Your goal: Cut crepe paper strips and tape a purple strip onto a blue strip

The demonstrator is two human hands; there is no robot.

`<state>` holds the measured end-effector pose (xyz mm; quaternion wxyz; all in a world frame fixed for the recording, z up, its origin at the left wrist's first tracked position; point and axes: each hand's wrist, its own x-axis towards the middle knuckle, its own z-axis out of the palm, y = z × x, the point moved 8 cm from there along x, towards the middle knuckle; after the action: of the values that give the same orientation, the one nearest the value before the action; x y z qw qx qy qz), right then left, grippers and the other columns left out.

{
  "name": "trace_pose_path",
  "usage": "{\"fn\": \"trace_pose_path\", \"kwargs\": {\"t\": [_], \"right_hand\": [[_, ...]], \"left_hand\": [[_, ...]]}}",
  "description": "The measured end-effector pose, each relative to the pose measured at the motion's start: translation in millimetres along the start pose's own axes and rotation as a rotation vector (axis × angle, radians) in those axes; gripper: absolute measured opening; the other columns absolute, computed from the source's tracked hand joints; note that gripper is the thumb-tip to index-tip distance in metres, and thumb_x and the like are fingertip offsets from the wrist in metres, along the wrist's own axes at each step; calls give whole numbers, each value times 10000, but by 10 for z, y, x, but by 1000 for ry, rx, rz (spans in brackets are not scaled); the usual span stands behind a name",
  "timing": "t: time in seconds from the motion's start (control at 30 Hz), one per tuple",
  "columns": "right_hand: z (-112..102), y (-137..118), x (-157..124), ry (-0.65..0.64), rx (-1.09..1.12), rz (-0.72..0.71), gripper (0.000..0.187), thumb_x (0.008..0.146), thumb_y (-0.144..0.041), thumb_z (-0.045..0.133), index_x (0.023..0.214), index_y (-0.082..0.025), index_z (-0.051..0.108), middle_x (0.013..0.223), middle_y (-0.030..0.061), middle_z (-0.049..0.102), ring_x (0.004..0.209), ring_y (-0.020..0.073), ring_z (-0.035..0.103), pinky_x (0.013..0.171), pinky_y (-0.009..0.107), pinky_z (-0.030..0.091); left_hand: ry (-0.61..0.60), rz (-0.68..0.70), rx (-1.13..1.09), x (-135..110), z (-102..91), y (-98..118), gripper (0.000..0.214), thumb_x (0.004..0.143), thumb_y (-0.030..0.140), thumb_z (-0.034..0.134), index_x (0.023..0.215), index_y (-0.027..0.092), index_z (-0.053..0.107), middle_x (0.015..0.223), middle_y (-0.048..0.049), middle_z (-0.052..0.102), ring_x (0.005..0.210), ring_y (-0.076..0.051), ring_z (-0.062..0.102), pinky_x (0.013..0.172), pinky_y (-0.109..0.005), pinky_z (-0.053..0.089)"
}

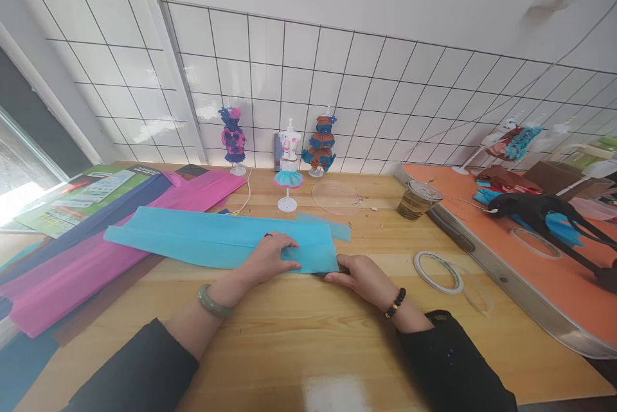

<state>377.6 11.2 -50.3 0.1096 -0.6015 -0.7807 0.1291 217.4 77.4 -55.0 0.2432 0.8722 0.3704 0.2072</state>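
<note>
A long sheet of light blue crepe paper [207, 235] lies across the wooden table in front of me. My left hand [272, 254] rests on the sheet near its right end, thumb and fingers apart, pressing it down. At the sheet's right edge, my right hand [359, 277] is closed, thumb and fingers around something dark and thin. A short dark strip of that object shows below the paper's edge; the rest is hidden by my fingers and the sheet. A narrow blue paper strip [343, 232] sticks out from behind the sheet.
Pink crepe paper [72, 283] and darker sheets lie at left. Small dressed mannequins, one in a turquoise skirt [288, 179], stand along the back. A lidded cup [419, 198] and a tape roll [438, 272] are at right, beside an orange surface [434, 184] holding a black glue gun [530, 209].
</note>
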Motion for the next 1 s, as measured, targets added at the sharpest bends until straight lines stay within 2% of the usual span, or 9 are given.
{"fn": "trace_pose_path", "kwargs": {"t": [0.23,0.5,1.0], "right_hand": [[2,-22,-2,-8,2,-19,456,785,-623,400,643,-199,489,579,-11,550,524,112,444,486,224,235],[17,-84,20,-31,-2,-4,448,789,-612,406,779,-205,591,704,54,634,638,172,558,543,238,314],[25,-108,38,-26,8,-15,456,794,-604,403,815,-204,621,732,67,660,660,188,580,564,246,342]], "left_hand": [[13,5,-3,3,-4,-10,379,650,427,679,966,231,606,952,-3,632,925,-197,526,868,-336,365],[15,12,-12,-1,-6,5,350,667,410,671,962,232,606,971,2,631,939,-191,516,859,-327,359],[14,28,-11,-2,9,-15,352,677,434,656,961,233,608,950,1,629,930,-194,505,846,-325,354]]}}
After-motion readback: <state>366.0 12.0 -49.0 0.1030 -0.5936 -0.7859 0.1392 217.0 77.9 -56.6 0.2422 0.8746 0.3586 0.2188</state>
